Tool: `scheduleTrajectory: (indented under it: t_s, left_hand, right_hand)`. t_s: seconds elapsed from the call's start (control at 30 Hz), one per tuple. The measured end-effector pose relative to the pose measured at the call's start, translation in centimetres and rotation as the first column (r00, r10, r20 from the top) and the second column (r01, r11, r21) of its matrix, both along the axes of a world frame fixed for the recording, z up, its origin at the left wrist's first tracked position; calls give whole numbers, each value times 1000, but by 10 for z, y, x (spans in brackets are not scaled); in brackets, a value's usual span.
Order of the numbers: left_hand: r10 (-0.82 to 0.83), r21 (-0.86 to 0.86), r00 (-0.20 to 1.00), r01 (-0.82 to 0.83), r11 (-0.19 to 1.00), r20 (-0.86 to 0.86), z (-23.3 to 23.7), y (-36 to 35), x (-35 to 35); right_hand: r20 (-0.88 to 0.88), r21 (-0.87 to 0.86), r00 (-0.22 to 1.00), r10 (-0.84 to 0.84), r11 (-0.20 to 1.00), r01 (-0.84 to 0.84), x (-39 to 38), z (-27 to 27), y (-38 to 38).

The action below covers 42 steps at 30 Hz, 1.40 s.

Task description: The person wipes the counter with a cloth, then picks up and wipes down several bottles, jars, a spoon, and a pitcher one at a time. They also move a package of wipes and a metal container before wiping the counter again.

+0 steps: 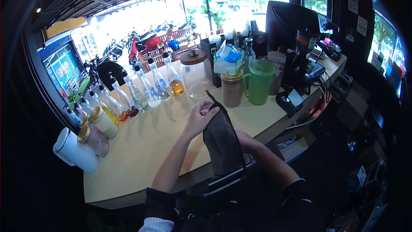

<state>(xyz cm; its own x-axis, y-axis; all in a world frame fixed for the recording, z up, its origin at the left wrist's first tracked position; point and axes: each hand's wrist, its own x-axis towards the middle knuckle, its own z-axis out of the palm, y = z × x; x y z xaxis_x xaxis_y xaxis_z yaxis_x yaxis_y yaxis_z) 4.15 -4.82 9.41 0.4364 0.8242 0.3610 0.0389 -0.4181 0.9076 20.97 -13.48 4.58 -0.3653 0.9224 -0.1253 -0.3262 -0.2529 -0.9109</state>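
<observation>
Bench: light-topped bench (146,150), running across my view with an open-fronted space beyond; a red motorcycle (148,43) is visible outside.
Dark cloth item: I find the dark cloth item (224,139) held up between the two hands, over the near edge of the bench, its narrow end uppermost and its broad end low.
Left hand: I record the left hand (206,114) at the item's upper left edge, fingers curled and closed on it, thumb lying near the top.
Right hand: the right hand (245,141) is at the item's right side, largely hidden behind it; I cannot tell how its fingers stand.
Glass jar: the large glass jar (197,77) with a brown lid stands beyond the left hand.
Green pitcher: the green pitcher (259,85) stands right of the powder jar (232,92), which carries a blue-and-white packet (229,60).
Bottles: a row of dark-topped bottles (155,86) lines the far side, some holding amber, red or yellow liquid.
White jug: the white jug (77,150) stands at the left end, beside gold-lidded jars (104,122).
Monitor: I note a black monitor (285,28) towards the right.
</observation>
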Motion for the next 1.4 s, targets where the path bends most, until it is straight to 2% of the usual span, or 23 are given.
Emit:
scheduleTrajectory:
  t_s: [0.1, 0.17, 0.23, 0.3, 0.37, 0.43, 0.47, 0.6, 0.67, 0.7, 0.77, 0.83, 0.9, 0.93, 0.97, 1.0, 1.03, 1.1, 1.13, 1.2, 1.23, 1.3, 1.4]
  left_hand:
    - [-70, -58, 994, 75, 995, 89, 6, 30, 20]
    - [164, 168, 983, -176, 970, 84, 8, 61, 41]
    - [240, 238, 969, -245, 940, 53, 21, 78, 64]
    - [524, 653, 851, -375, 658, -40, 30, 94, 90]
    - [542, 636, 839, -393, 664, -47, 37, 104, 111]
    - [589, 598, 791, -393, 699, -169, 45, 107, 125]
    - [607, 588, 781, -424, 689, -148, 44, 116, 130]
    - [558, 562, 812, -383, 733, -174, 45, 133, 132]
    - [546, 563, 837, -430, 706, -44, 44, 133, 129]
    - [545, 556, 836, -428, 712, -55, 45, 134, 126]
    - [536, 596, 835, -494, 633, 123, 49, 137, 119]
    - [537, 620, 828, -508, 598, 161, 53, 135, 108]
    - [357, 422, 890, -450, 787, 283, 66, 110, 92]
    - [361, 417, 891, -448, 791, 274, 70, 95, 81]
    - [283, 405, 923, -371, 836, 262, 72, 79, 68]
    - [202, 389, 946, -291, 874, 253, 66, 68, 55]
    - [203, 381, 948, -287, 879, 246, 55, 63, 43]
    - [73, 399, 989, -119, 909, 128, 26, 53, 22]
    - [72, 394, 989, -117, 912, 127, 13, 47, 18]
    - [98, 332, 995, -91, 939, -4, -12, 35, 14]
    - [94, 334, 996, -90, 938, 3, -22, 33, 13]
    - [55, 206, 998, -60, 977, 33, -35, 31, 13]
    - [-69, 251, 993, 44, 967, 91, -48, 28, 4]
  right_hand:
    - [-134, 24, 991, -19, 999, 22, 20, -3, 9]
    - [-194, 79, 981, -20, 996, 36, 30, -1, 11]
    - [-228, 39, 969, -95, 994, 107, 34, 0, 6]
    - [-244, 61, 966, -91, 992, 109, 40, -11, 7]
    - [-257, 75, 962, -91, 991, 114, 47, -19, 6]
    - [-191, 81, 975, -109, 989, 126, 55, -23, 4]
    - [-190, 82, 975, -113, 988, 131, 58, -26, 2]
    - [-183, -3, 967, -176, 984, 178, 67, -36, 0]
    - [-190, -29, 966, -178, 984, 176, 68, -39, -1]
    - [-177, -33, 969, -173, 985, 170, 69, -36, -2]
    - [-165, -49, 972, -167, 986, 161, 68, -36, -4]
    - [-165, -3, 968, -188, 982, 190, 67, -36, -4]
    - [-130, 23, 965, -230, 972, 235, 68, -21, -8]
    - [-93, 57, 957, -274, 958, 279, 70, -14, -11]
    - [-97, 46, 956, -275, 959, 280, 74, -12, -11]
    - [-194, -8, 914, -356, 933, 361, 82, -12, -13]
    - [-284, -69, 854, -435, 898, 435, 91, -12, -15]
    - [-334, 162, 854, -398, 869, 468, 117, -19, -10]
    - [-310, 218, 861, -404, 851, 478, 129, -18, -10]
    - [-311, 218, 859, -407, 849, 482, 136, 5, -22]
    - [-314, 227, 858, -407, 845, 484, 139, 15, -27]
    - [-284, 328, 880, -379, 825, 461, 143, 23, -34]
    - [-337, 304, 835, -435, 789, 534, 145, 31, -44]
